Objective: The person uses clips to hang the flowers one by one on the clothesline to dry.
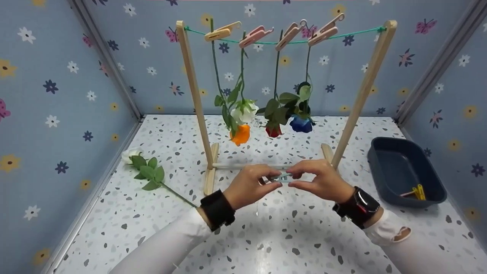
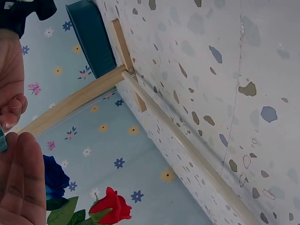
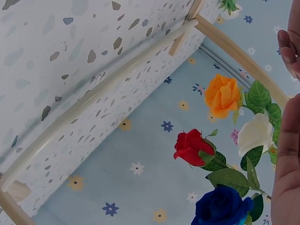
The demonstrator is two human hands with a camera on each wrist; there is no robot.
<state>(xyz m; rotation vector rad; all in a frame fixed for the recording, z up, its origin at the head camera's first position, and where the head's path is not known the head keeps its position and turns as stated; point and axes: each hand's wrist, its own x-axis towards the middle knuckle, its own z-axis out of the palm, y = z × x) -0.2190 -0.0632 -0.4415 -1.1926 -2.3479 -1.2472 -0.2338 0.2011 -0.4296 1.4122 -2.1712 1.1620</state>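
Observation:
Both hands meet low in front of a wooden drying rack (image 1: pixel 194 95) and pinch one small light-blue clothespin (image 1: pixel 282 177) between them. My left hand (image 1: pixel 271 183) holds its left end, my right hand (image 1: pixel 296 179) its right end. Fingers hide most of the clip. On the rack's green string (image 1: pixel 354 33), several clothespins (image 1: pixel 255 35) hold roses upside down: orange (image 1: pixel 241 135), white (image 1: pixel 245 111), red (image 1: pixel 273 131) and blue (image 1: pixel 301 124). In the left wrist view my fingers (image 2: pixel 16 183) fill the left edge. The right wrist view shows the same roses, such as the red one (image 3: pixel 191 146).
A loose white rose with a leafy stem (image 1: pixel 152 175) lies on the speckled table at the left. A dark blue tray (image 1: pixel 395 167) at the right holds a yellow clip (image 1: pixel 419 192) and a pink one. Floral blue walls close in three sides.

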